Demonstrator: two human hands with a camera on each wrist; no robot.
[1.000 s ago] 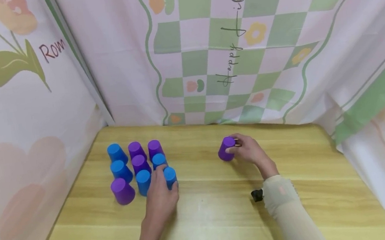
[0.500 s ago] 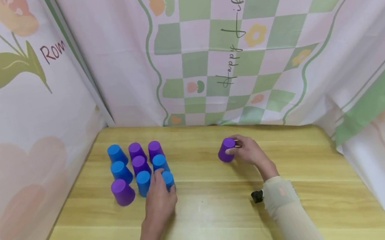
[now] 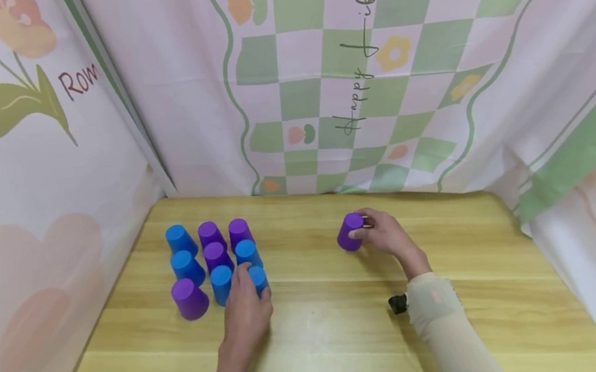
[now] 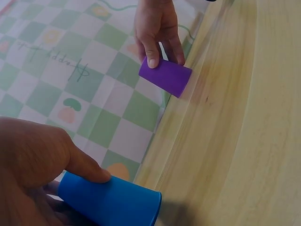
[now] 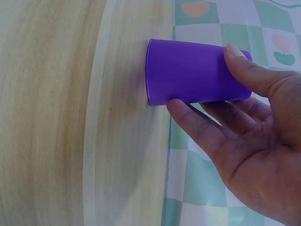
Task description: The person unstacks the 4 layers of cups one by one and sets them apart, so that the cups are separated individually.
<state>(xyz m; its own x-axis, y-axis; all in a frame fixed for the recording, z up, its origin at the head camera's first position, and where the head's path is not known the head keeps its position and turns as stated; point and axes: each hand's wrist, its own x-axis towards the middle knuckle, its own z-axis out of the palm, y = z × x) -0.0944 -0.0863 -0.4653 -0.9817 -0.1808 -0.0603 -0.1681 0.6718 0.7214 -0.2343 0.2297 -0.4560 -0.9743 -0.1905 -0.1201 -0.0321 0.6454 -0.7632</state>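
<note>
Upside-down blue and purple cups stand in a three-by-three block at the left of the table. My left hand [image 3: 247, 314] grips the blue cup [image 4: 113, 200] at the block's near right corner, thumb on its side. Beside it is another blue cup [image 3: 222, 285], and behind it one more blue cup [image 3: 247, 253]. Apart from the block, toward the back right, my right hand [image 3: 389, 238] holds a purple cup [image 5: 195, 73] between thumb and fingers. That cup is also upside down, its rim at or close to the tabletop; the exact contact is unclear.
The wooden table [image 3: 316, 343] has a curtain with green checks [image 3: 321, 97] along its back edge and a printed cloth [image 3: 49, 226] on its left. A purple cup [image 3: 190, 298] forms the block's near left corner.
My left hand has shifted slightly left with the blue cup, bringing it closer to the neighbouring blue cups. The right hand and its purple cup stay in place.
</note>
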